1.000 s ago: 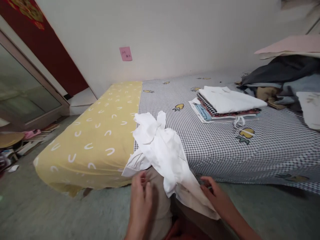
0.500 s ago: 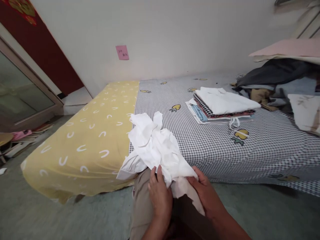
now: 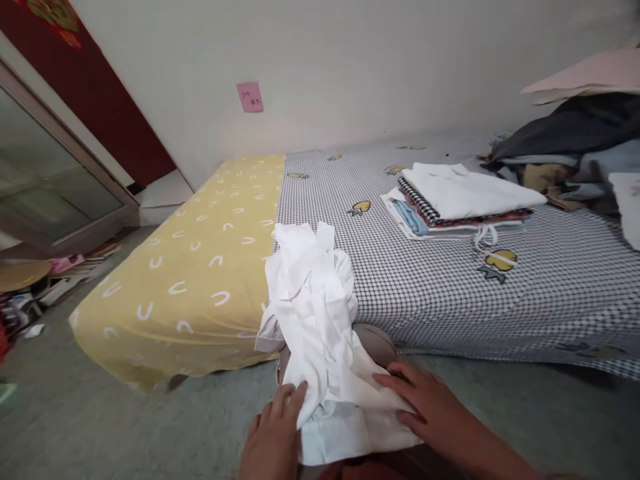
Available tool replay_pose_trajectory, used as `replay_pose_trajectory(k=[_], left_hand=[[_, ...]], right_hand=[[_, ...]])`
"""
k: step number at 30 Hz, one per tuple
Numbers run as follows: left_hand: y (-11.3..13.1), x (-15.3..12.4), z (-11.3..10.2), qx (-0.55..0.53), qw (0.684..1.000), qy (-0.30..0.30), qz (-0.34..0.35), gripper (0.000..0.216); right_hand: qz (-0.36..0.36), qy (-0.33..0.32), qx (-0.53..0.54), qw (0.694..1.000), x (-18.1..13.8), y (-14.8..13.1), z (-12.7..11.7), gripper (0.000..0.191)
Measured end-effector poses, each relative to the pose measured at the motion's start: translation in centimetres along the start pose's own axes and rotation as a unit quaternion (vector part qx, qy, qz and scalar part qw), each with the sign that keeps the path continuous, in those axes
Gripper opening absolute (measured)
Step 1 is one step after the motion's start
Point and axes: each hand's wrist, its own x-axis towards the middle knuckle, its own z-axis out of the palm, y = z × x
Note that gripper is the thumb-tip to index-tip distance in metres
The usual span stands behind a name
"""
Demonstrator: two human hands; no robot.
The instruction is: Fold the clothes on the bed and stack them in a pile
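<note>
A white shirt (image 3: 313, 313) lies lengthwise over my lap, its far end resting on the edge of the bed. Its near hem is spread out toward me, with soft creases along the middle. My left hand (image 3: 274, 430) touches the hem's left side, fingers extended and apart. On the right side, my right hand (image 3: 430, 407) rests against the cloth with its fingers spread, slightly blurred. Parts of both hands' undersides are hidden.
Folded clothes (image 3: 465, 193) are stacked on the checked bedspread (image 3: 425, 280), a white piece on top. A loose heap of dark clothes (image 3: 575, 130) lies farther right. The yellow sheet (image 3: 195, 280) covers the bed's left part. Assorted items (image 3: 65, 267) lie on the floor at far left.
The bunched shirt has been drawn out straighter toward me, its hem now spread over my lap. My hands have moved apart and nearer to my body.
</note>
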Motion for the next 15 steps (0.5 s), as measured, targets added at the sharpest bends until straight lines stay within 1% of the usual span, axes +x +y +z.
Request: replay_pose_trajectory(k=[1,2,4,5,6,7,8,9,11,13,15], left_hand=[[-0.6,-0.4,0.5,-0.003,1.0,0.007,0.01,0.077],[-1.0,-0.7,0.7,-0.018,0.999,0.027,0.029,0.073],[-1.5,-1.1,0.4,-0.075,0.99,0.091,0.074,0.065],[-1.4,-1.0,-0.2,-0.107,0.982,0.127,0.088,0.062],[-1.0,-0.6,-0.9,-0.137,0.973,0.161,0.09,0.055],[-0.4,0.0,-1.6,-0.164,0.965,0.19,0.078,0.045],[0.5,0.8,-2.3,-0.184,0.958,0.211,0.058,0.034],[1.6,1.7,-2.8,-0.195,0.955,0.222,0.034,0.028],[3.9,3.4,-2.9,-0.186,0.957,0.224,-0.009,0.028],[5.8,4.7,-1.6,-0.152,0.964,0.216,-0.037,0.022],[6.6,5.1,0.5,-0.113,0.965,0.23,-0.054,0.021]], right_hand=[[0.001,-0.014,0.026,1.0,-0.4,0.0,-0.9,0.058],[0.004,-0.008,0.053,0.999,-0.6,-0.2,-1.8,0.056],[0.018,0.05,0.095,0.994,-0.3,-1.1,-3.2,0.046],[0.035,0.085,0.104,0.99,0.3,-1.8,-3.6,0.046],[0.054,0.108,0.103,0.987,1.1,-2.7,-3.7,0.051],[0.072,0.113,0.091,0.987,2.0,-3.8,-3.5,0.057],[0.086,0.102,0.066,0.989,3.0,-5.0,-3.0,0.061],[0.093,0.08,0.031,0.992,3.9,-6.1,-2.2,0.062],[0.091,0.037,-0.042,0.994,5.5,-7.8,-0.2,0.056],[0.084,0.023,-0.075,0.993,6.5,-8.3,1.9,0.042],[0.086,0.034,-0.051,0.994,6.8,-7.7,3.3,0.028]])
